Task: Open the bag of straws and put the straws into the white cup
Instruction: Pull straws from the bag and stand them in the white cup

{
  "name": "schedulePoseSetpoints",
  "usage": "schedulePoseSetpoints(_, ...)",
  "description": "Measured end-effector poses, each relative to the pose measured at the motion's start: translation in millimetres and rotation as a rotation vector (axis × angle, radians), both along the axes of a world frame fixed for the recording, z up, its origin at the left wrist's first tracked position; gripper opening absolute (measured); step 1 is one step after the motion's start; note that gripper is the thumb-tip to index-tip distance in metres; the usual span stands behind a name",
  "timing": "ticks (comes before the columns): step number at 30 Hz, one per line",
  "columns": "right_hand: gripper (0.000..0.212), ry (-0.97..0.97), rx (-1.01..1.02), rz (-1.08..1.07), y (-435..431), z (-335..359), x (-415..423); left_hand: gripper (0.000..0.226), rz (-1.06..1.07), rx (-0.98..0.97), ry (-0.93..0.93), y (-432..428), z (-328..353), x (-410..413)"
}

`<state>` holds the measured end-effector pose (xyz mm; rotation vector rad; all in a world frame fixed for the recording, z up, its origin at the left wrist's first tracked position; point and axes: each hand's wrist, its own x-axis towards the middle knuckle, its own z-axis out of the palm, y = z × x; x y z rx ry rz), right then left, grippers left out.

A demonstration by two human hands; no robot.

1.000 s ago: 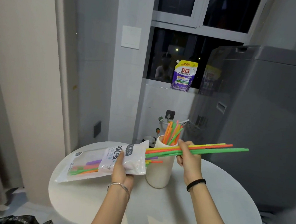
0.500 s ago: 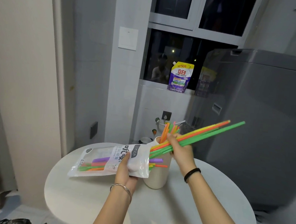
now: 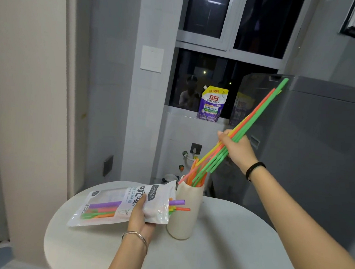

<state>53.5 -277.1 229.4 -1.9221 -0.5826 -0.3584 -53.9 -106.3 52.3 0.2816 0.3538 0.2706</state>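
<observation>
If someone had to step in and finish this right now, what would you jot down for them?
Left hand: holds the opened straw bag just above the round table, mouth toward the cup.
Right hand: grips a bundle of green, orange and yellow straws, tilted, lower ends near the white cup but not yet in it.
Done: bag open; several straws already stand in the cup.
Left: lower the held bundle into the cup, then move over what remains in the bag; purple, orange and yellow ends poke out of its mouth.
</observation>
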Motion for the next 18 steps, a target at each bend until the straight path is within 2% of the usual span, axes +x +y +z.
schedulePoseSetpoints(5,0.033,-0.046,-0.07,-0.038,4,7,10,0.03,-0.01,0.03,-0.018,1,-1,1)
schedulePoseSetpoints(9,0.038,-0.07,-0.163,-0.025,12,2,11,0.041,-0.006,0.023,-0.018,1,-2,2)
schedulePoseSetpoints(18,0.039,-0.016,-0.318,-0.03,31,-28,20,0.037,-0.013,0.035,-0.025,3,-4,-1)
